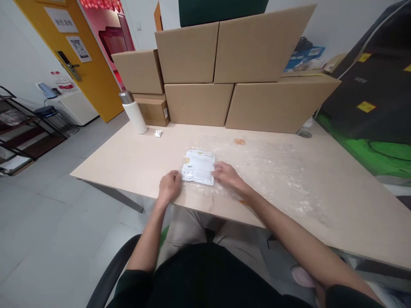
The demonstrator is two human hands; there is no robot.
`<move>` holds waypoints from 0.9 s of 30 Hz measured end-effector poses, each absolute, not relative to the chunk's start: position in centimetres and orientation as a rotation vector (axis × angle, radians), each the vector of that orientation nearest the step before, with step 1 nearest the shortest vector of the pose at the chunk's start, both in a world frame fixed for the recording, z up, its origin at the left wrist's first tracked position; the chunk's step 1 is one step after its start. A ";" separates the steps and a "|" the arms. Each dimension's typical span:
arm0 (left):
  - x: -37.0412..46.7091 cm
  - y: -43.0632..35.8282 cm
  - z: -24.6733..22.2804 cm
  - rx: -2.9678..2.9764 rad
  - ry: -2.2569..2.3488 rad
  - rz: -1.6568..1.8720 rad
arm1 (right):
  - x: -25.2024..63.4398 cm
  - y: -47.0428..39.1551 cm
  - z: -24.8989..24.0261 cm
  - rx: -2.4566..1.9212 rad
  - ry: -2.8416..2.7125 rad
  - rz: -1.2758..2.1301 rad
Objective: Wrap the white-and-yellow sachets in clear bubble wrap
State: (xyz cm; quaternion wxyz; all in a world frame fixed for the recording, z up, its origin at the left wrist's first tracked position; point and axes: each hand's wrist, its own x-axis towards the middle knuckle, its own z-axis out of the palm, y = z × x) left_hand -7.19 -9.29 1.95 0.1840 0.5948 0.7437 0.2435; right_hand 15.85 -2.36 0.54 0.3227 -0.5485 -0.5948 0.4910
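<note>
while my left hand [169, 187] is curling loosely at the flat glossy white packet [198, 167], my right hand [225, 174] is pinching its opposite edge; cardboard boxes [224, 81] are stacked behind it.

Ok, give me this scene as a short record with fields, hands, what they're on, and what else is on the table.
left hand: on the table at the pouch's left edge
right hand: at the pouch's right edge, touching it
pouch: white, flat on the table
bubble wrap: clear sheet spread under and right of the pouch
bottle: white, upright, far left
boxes: cardboard, stacked along the far edge
</note>
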 end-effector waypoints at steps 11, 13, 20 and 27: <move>-8.1 -8.3 0.7 1.366 1.806 1.112 | 14.0 -4.2 1.7 -1.510 -2.361 0.441; -7.1 -8.3 1.3 1.257 1.655 1.251 | 13.6 -4.6 1.6 -1.379 -2.356 0.478; 0.6 -8.5 4.8 1.543 1.286 1.375 | 15.4 -5.0 2.4 -1.035 -1.523 1.395; 8.0 -9.0 2.9 2.356 1.492 0.932 | 20.8 -6.7 2.5 -1.089 -0.848 1.587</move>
